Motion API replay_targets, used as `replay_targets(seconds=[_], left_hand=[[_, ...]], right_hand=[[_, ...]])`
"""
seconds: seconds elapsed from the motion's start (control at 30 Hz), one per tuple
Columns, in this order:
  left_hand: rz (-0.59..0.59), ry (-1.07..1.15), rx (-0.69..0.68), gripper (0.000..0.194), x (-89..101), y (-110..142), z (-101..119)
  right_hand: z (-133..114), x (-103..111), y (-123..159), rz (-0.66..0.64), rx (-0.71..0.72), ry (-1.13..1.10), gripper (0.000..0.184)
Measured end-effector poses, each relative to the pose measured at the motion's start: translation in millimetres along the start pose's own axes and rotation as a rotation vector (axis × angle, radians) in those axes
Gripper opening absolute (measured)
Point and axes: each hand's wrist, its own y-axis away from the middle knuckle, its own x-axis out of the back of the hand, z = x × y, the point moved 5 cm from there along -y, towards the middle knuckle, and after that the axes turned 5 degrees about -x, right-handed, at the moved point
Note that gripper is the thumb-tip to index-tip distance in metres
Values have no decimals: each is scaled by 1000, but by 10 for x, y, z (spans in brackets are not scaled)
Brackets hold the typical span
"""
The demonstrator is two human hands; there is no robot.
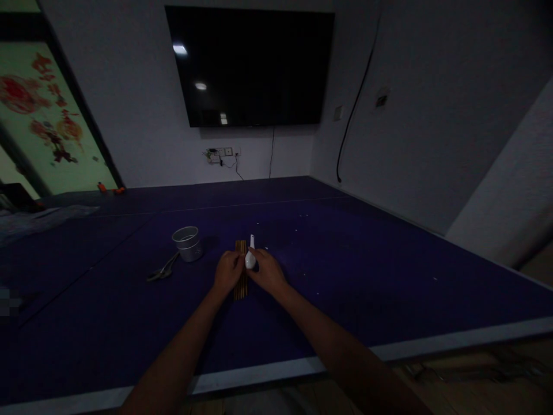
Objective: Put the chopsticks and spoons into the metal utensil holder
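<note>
A white spoon (250, 261) is held in my right hand (268, 272), its handle pointing away from me. My left hand (227, 272) is beside it with the fingers curled in, the fingertips close to the spoon; what they pinch, if anything, I cannot make out. Beneath and between both hands lies a row of brown chopsticks (241, 289), side by side and pointing away from me. Left of the hands stands a silver metal cup (189, 246). Next to the cup lies a metal tool (163, 272) that looks like scissors or tongs.
The purple-covered table (367, 276) has a pale front edge and small white scraps scattered on its right half. Clear plastic (47, 222) and an orange item (111, 189) lie at the far left. A television (259, 69) hangs on the wall behind.
</note>
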Motion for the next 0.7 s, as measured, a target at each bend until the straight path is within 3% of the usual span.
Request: replay_targets(seconds=[0.07, 0.17, 0.43, 0.7], left_hand=[[-44, -216, -110, 22, -7, 9, 26], [-94, -355, -183, 23, -44, 25, 27], [-220, -473, 24, 32, -138, 65, -118], [-300, -424, 144, 33, -145, 83, -129]], right_hand=[[36, -11, -1, -17, -42, 45, 56], [82, -32, 4, -55, -90, 119, 59], [53, -50, 37, -167, -61, 305, 57], [69, -60, 45, -192, -54, 326, 55]])
